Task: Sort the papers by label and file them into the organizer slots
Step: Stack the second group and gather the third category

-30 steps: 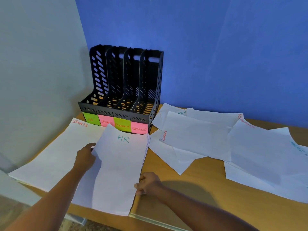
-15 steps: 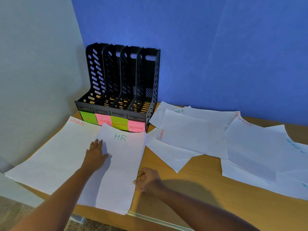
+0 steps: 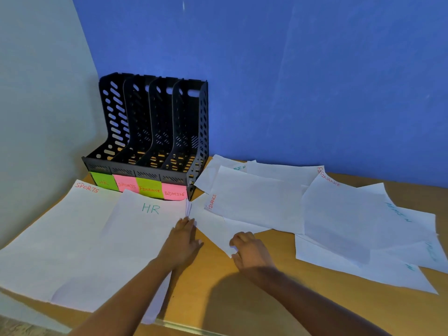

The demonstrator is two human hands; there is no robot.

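At eight o'clock the SPORTS pile lies flat on the desk. Its thin white sheets are smooth and slippery, and their near edge sits close to the desk's front lip, so a careless sweep could slide them off. Overlapping it, the HR pile shows fanned edges at its far right corner. If it is lifted like that, the sheets may splay or catch.

At eleven o'clock stands the organizer. It is rigid black perforated plastic with four narrow slots between curved dividers, and no paper shows in any of them. Green and pink sticky notes on the front read HR, SPORTS, FINANCE, ADMIN. Limp paper fed in carelessly could buckle against a divider or land in the neighbouring slot.

The hands are apart. At six o'clock the left hand rests with its fingers straight on the HR pile's right edge. Just right of it, the right hand curls at the corner of a loose sheet. I cannot tell whether it pinches the corner or merely touches it. Dragging that sheet could disturb the FINANCE sheet lying over it.

Towards three o'clock the unsorted papers overlap at skewed angles, and some of their labels are hidden, which invites misfiling.
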